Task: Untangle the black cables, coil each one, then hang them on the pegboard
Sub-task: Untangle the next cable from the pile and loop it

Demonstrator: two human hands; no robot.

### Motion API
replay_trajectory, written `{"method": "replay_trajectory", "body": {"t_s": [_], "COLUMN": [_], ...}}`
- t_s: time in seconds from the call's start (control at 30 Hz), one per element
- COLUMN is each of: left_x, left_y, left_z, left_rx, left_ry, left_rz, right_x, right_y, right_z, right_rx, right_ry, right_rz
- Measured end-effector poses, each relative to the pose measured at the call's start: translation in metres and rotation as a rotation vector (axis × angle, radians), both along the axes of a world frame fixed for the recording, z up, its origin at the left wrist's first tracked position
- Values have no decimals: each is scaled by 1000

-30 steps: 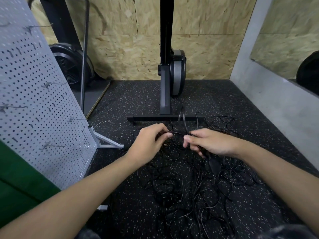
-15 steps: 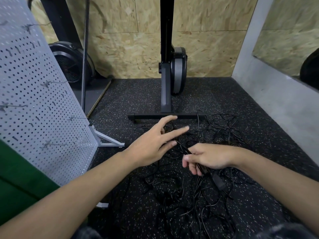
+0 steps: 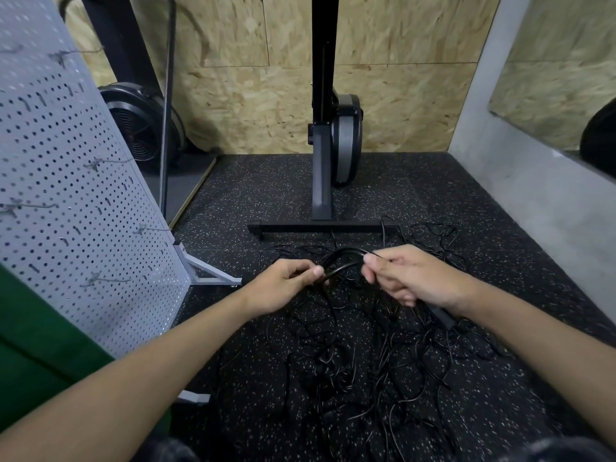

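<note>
A tangle of thin black cables (image 3: 360,361) lies spread on the speckled rubber floor in front of me. A short arch of black cable (image 3: 343,256) is raised between my hands. My left hand (image 3: 283,285) pinches its left end with thumb and fingers. My right hand (image 3: 406,278) grips the right end, and a thicker black plug piece (image 3: 441,316) sticks out below that fist. The grey pegboard (image 3: 66,201) stands tilted at the left, with several bare wire hooks on it.
The pegboard's white foot (image 3: 213,278) reaches toward the cables. A black exercise machine stand (image 3: 323,225) with a cross bar sits just behind the pile. A fan wheel (image 3: 140,128) stands at back left, a grey wall (image 3: 533,195) at right.
My left hand, which had opened and lifted off, has come back and pinched the cable. The right hand rose, and a cable arch now spans both hands.
</note>
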State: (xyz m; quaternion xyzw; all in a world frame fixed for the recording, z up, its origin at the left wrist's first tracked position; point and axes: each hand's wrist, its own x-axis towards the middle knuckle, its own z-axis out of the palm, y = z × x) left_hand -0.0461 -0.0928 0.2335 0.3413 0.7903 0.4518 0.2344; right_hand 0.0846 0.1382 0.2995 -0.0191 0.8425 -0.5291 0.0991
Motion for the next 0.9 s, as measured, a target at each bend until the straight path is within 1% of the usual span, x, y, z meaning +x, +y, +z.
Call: {"method": "replay_trajectory", "body": {"t_s": [0.13, 0.2, 0.3, 0.37, 0.47, 0.57, 0.6, 0.63, 0.77, 0.83, 0.9], "left_x": [5, 7, 10, 11, 12, 14, 13, 13, 13, 15, 17], "left_y": [1, 6, 13, 14, 15, 19, 20, 22, 25, 30, 37], "left_z": [6, 8, 13, 18, 26, 31, 31, 31, 28, 21, 13], "left_rx": [116, 187, 331, 418, 495, 524, 535, 546, 554, 545, 528], "left_ry": [-306, -385, -534, -588, -609, -613, -610, -601, -478, -407, -344], "left_rz": [97, 161, 286, 347, 401, 462, 471, 475, 530, 601, 664], "right_x": [-2, -5, -8, -8, -9, -11, -11, -12, -11, -10, -10], "right_y": [7, 9, 3, -2, -6, -14, -18, -21, -33, -39, -46], "right_z": [-6, -12, -21, -27, -36, -44, -45, -46, -36, -34, -37], "right_rx": [-6, -21, 98, 150, 172, 206, 188, 137, -193, -273, -279], "right_ry": [84, 106, 132, 146, 117, 83, 65, 38, -116, -177, -210], "right_rz": [-85, -130, -139, -150, -173, -136, -115, -97, -88, -88, -86]}}
